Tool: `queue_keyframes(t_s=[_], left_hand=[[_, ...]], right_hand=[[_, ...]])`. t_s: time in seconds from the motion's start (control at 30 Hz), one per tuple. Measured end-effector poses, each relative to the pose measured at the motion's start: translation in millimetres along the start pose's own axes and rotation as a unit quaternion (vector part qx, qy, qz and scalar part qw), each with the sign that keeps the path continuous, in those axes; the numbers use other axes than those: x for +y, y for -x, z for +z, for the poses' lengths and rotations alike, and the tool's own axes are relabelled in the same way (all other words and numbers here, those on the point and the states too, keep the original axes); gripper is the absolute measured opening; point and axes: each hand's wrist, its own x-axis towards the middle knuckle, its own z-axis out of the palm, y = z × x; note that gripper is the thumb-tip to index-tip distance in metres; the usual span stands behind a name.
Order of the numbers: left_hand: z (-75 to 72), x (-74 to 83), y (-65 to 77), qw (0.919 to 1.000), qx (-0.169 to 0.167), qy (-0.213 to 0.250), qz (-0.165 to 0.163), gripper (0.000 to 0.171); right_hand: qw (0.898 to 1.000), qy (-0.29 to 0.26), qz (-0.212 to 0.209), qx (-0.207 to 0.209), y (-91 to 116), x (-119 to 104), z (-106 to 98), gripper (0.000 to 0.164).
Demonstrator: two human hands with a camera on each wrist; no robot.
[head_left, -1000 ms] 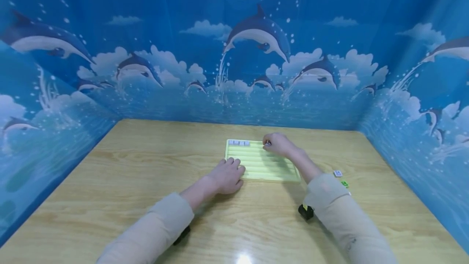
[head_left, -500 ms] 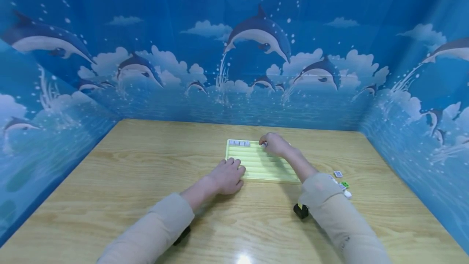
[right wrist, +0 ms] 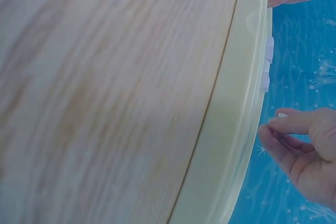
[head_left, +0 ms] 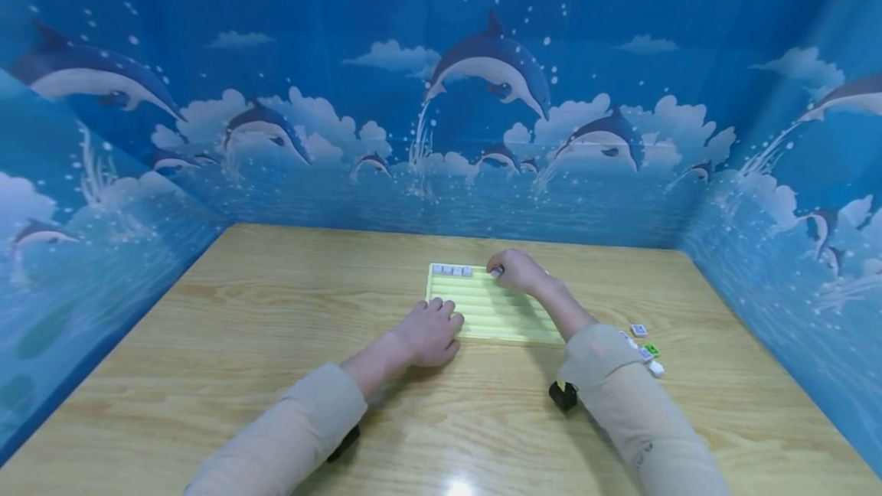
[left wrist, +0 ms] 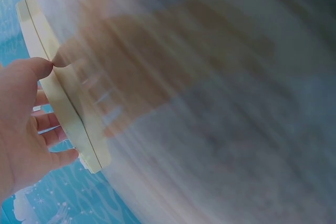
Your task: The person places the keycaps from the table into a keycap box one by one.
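A pale yellow-green tray (head_left: 498, 314) with raised horizontal ridges lies on the wooden table. Several small whitish tiles (head_left: 452, 271) stand side by side in its top row, at the left end. My left hand (head_left: 429, 334) rests over the tray's near left corner, fingers spread, and in the left wrist view its thumb touches the tray's front edge. Over the top row, right of the tiles, my right hand (head_left: 518, 270) pinches a small white tile (head_left: 497, 272) between thumb and forefinger. The right wrist view shows only a sliver of that tile (right wrist: 282, 115); the fingers hide the rest.
Several loose tiles (head_left: 645, 353), white with printed marks and one bright green, lie on the table (head_left: 276, 312) right of the tray, beside my right sleeve. A blue dolphin-print curtain (head_left: 441, 197) encloses the table's back and sides.
My right hand has shifted slightly left along the top row with the tile, and the right forearm has moved left, uncovering more loose tiles. The left hand stays in place.
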Motion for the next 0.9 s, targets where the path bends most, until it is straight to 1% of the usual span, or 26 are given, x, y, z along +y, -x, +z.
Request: queue_keyframes(t_s=[0.13,0.37,0.53,0.6,0.73,0.9], left_hand=[[-0.6,0.5,0.8,1.0000,-0.001,-0.003,-0.002,0.041],[-0.6,0.7,0.9,0.9999,0.005,-0.015,0.002,0.040],[0.6,0.2,0.5,0.9997,0.006,-0.021,0.004,0.040],[0.9,-0.2,0.2,0.9997,0.007,-0.022,0.005,0.040],[0.7,-0.9,-0.1,0.9997,0.010,-0.023,0.004,0.039],[2.0,-0.7,-1.2,0.9999,0.003,-0.016,0.002,0.038]], right_hand=[[1.000,-0.001,0.005,0.005,-4,2,1,0.038],[1.000,-0.008,0.016,-0.004,-9,2,1,0.041],[1.000,-0.016,0.019,-0.015,-13,4,2,0.029],[0.999,-0.015,0.023,-0.019,-15,4,2,0.021],[0.999,0.000,0.031,-0.015,-18,4,2,0.014],[0.999,0.009,0.039,-0.020,-21,1,3,0.010]])
